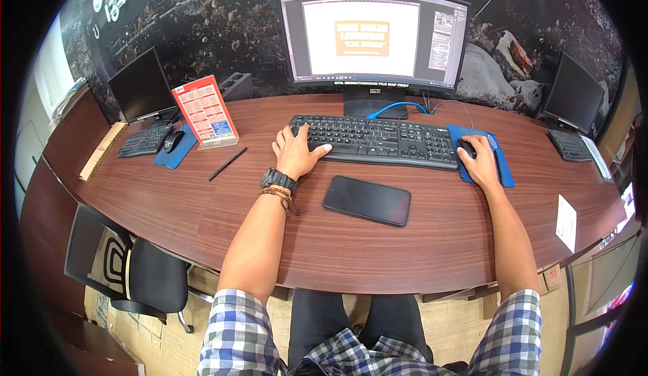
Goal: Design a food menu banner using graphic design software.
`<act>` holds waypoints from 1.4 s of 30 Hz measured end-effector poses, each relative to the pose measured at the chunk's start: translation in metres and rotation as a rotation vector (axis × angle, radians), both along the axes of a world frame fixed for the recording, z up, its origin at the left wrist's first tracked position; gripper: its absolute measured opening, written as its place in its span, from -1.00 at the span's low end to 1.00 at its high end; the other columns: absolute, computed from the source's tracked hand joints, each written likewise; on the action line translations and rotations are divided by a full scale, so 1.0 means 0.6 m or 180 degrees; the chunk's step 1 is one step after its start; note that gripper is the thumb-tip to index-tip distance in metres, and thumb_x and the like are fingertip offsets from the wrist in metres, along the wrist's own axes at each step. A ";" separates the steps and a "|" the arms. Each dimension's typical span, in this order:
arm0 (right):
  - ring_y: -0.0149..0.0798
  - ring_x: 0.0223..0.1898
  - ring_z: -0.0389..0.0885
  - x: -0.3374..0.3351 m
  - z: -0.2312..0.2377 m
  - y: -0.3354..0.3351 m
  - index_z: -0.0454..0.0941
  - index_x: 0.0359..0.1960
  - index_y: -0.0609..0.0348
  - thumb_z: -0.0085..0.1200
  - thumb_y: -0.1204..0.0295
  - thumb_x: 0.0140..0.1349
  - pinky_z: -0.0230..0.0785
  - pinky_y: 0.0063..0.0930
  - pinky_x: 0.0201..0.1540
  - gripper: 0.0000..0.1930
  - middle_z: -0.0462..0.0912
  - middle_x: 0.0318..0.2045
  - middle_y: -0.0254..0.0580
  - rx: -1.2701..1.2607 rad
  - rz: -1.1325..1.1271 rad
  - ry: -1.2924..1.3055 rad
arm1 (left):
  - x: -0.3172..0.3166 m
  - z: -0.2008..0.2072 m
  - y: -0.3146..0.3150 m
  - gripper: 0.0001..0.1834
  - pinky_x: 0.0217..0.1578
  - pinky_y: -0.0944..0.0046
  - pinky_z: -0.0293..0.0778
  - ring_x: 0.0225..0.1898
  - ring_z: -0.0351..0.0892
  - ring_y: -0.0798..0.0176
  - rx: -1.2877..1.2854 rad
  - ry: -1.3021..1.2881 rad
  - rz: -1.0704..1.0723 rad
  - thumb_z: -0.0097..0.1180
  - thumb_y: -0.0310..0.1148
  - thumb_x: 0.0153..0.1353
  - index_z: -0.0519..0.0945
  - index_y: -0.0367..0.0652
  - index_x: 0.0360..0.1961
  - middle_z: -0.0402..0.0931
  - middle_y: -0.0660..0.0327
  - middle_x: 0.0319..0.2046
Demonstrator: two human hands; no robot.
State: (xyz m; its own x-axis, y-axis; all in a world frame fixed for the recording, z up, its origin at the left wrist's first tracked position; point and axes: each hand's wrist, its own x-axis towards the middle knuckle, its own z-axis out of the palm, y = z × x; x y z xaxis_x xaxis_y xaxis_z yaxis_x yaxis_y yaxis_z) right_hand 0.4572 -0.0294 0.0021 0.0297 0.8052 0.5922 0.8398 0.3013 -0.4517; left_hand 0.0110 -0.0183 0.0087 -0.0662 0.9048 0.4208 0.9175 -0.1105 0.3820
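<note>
My left hand (295,152) rests on the left end of a black keyboard (378,140), its fingers spread over the keys and its thumb stretched to the right. It wears a dark watch and a beaded bracelet. Beyond the keyboard's right end, my right hand (482,167) is curved over a black mouse (466,149), which it partly hides. The mouse sits on a blue mouse pad (508,170), where a dark pen (498,167) lies beside the hand. Behind the keyboard stands a lit curved monitor (374,38), showing an orange rectangle on a white page.
Between my forearms a dark-screened phone (366,200) lies on the brown desk (378,261). To the left are a black stylus-like stick (227,163), a red-and-white sign (206,111) and another monitor (143,84). A third monitor (574,94) and a white card (566,223) are at right.
</note>
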 end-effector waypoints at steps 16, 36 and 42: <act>0.08 0.08 0.53 -0.002 0.001 -0.001 0.60 0.03 0.20 0.21 0.33 0.19 0.37 -0.19 0.15 -0.62 0.53 0.02 0.03 0.0046 0.0091 -0.0061 | 0.010 0.003 0.012 -0.24 0.37 -0.41 -0.30 0.48 -0.24 -0.37 -0.0057 0.0300 -0.0407 0.14 0.30 0.17 0.47 0.13 0.29 -0.05 -0.32 0.42; 0.09 0.08 0.52 -0.010 0.008 -0.006 0.59 0.01 0.20 0.20 0.30 0.23 0.36 -0.19 0.15 -0.64 0.53 0.01 0.04 0.0008 0.0087 -0.0119 | -0.010 0.004 0.016 0.08 0.35 -0.34 -0.13 0.44 -0.09 -0.30 -0.0599 -0.0022 -0.0012 0.19 0.43 0.01 0.26 -0.01 0.43 0.01 -0.27 0.39; 0.09 0.08 0.52 -0.005 0.004 -0.002 0.60 0.02 0.21 0.20 0.29 0.24 0.35 -0.19 0.15 -0.63 0.53 0.02 0.05 0.0033 0.0109 -0.0133 | -0.004 0.009 0.011 0.09 0.33 -0.29 -0.08 0.41 -0.01 -0.26 -0.0586 -0.0025 -0.0011 0.21 0.42 0.01 0.28 -0.09 0.42 0.08 -0.25 0.36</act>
